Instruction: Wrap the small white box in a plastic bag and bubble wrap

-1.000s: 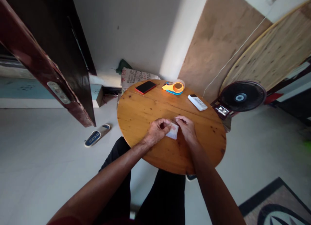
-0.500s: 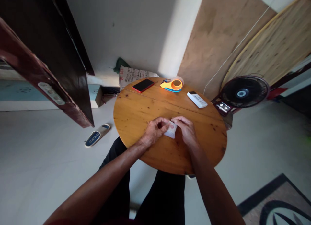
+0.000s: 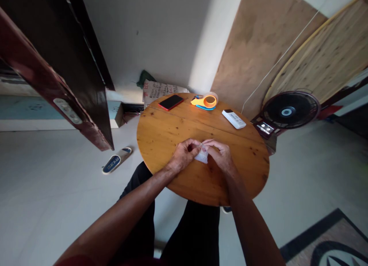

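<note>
A small whitish, translucent plastic bag [image 3: 202, 157] is held over the round wooden table [image 3: 163, 132]. Thumb and fingers of my left hand [image 3: 184, 154] pinch its upper left side. At the upper right edge, my right hand [image 3: 220, 153] grips it with thumb and forefinger, close to the left fingertips. The lower part of the bag hangs free between the hands. Fingers cover its top edge, so I cannot make out whether it is open or closed there.
Along the table's far side lie a black phone with a red edge [image 3: 171, 102], an orange tape dispenser [image 3: 208, 101] and a white device with a dark end [image 3: 234, 119]. A fan [image 3: 287, 110] stands right of the table. A slipper [image 3: 116, 161] lies on the floor beside the door [image 3: 74, 105].
My right thumb and fingers have shifted left along the bag's top, nearer my left fingertips, and cover more of it. The left hand keeps its grip.
</note>
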### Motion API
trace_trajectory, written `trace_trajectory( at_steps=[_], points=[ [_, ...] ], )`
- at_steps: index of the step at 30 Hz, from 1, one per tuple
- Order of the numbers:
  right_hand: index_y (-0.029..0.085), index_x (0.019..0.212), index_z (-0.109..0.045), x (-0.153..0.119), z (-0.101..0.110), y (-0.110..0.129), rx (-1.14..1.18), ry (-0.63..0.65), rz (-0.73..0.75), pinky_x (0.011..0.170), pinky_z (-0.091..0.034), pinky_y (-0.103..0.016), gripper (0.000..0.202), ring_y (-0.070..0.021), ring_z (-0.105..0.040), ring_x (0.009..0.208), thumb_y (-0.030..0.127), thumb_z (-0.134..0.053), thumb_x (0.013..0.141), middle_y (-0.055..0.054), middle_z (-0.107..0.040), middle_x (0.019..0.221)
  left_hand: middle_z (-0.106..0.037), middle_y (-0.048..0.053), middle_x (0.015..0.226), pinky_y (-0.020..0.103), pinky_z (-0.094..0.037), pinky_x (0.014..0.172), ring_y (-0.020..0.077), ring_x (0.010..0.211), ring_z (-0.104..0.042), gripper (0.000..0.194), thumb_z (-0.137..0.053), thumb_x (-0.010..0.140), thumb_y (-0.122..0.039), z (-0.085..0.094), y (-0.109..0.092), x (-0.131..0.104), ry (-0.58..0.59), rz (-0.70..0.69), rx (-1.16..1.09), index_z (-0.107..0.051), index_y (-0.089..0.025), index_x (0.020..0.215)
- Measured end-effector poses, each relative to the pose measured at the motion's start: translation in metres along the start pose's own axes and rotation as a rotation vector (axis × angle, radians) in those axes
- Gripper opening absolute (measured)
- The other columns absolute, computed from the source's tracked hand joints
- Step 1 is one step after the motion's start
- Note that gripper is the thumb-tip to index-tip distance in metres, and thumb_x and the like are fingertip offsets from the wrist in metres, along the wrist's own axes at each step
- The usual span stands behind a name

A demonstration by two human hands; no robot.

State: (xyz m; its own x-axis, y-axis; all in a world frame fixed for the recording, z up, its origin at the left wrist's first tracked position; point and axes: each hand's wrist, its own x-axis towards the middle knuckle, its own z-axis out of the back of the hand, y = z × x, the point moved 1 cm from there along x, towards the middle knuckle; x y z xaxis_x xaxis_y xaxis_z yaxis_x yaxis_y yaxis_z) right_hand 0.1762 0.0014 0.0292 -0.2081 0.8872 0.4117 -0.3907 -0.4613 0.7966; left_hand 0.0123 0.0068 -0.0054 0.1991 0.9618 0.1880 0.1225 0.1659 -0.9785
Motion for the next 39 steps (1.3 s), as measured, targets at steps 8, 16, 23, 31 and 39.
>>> trace_trajectory(
  at_steps=[8,16,23,31,39],
  points=[
    [0.022,0.088,-0.07,-0.004,-0.001,-0.003,-0.192,-0.017,0.136,0.085,-0.05,-0.033,0.011,-0.0192,-0.066,0.091,0.023,-0.059,0.085,-0.004,-0.071,0.093,-0.061,0.003,0.081,0.023,-0.048,0.07,0.0122,0.075,-0.057,0.017,-0.061,0.083,-0.023,0.001,0.001,-0.001,-0.056,-0.265,0.304,-0.07,-0.019,0.098],
    [0.022,0.085,-0.071,-0.005,-0.003,0.0,-0.322,-0.134,0.217,0.092,-0.048,-0.039,0.013,-0.0218,-0.065,0.096,0.024,-0.057,0.084,-0.007,-0.069,0.103,-0.069,0.003,0.089,0.026,-0.051,0.081,0.0139,0.085,-0.064,0.014,-0.061,0.084,-0.017,0.002,-0.005,-0.001,-0.036,-0.309,0.357,-0.072,-0.02,0.091],
    [0.021,0.09,-0.068,-0.004,-0.002,-0.01,-0.131,-0.157,-0.066,0.08,-0.052,-0.033,0.015,-0.0197,-0.067,0.086,0.029,-0.057,0.084,-0.005,-0.072,0.092,-0.07,0.002,0.089,0.025,-0.051,0.079,0.0132,0.084,-0.064,0.012,-0.063,0.084,-0.02,0.001,-0.004,-0.002,-0.035,-0.278,0.37,-0.073,-0.022,0.089],
    [0.02,0.089,-0.067,-0.004,-0.004,0.002,-0.207,-0.062,-0.022,0.078,-0.051,-0.031,0.014,-0.0193,-0.066,0.084,0.028,-0.059,0.08,-0.003,-0.072,0.088,-0.071,0.003,0.09,0.025,-0.052,0.079,0.0136,0.085,-0.066,0.012,-0.062,0.083,-0.018,0.001,-0.002,-0.001,-0.057,-0.284,0.363,-0.072,-0.021,0.09],
    [0.021,0.089,-0.067,-0.005,-0.002,0.001,-0.258,-0.08,0.009,0.077,-0.051,-0.032,0.013,-0.0195,-0.065,0.082,0.029,-0.06,0.08,-0.003,-0.071,0.086,-0.072,0.003,0.091,0.026,-0.053,0.082,0.0145,0.087,-0.066,0.011,-0.063,0.084,-0.021,0.001,-0.005,-0.002,-0.052,-0.25,0.34,-0.073,-0.021,0.088]
  ],
)
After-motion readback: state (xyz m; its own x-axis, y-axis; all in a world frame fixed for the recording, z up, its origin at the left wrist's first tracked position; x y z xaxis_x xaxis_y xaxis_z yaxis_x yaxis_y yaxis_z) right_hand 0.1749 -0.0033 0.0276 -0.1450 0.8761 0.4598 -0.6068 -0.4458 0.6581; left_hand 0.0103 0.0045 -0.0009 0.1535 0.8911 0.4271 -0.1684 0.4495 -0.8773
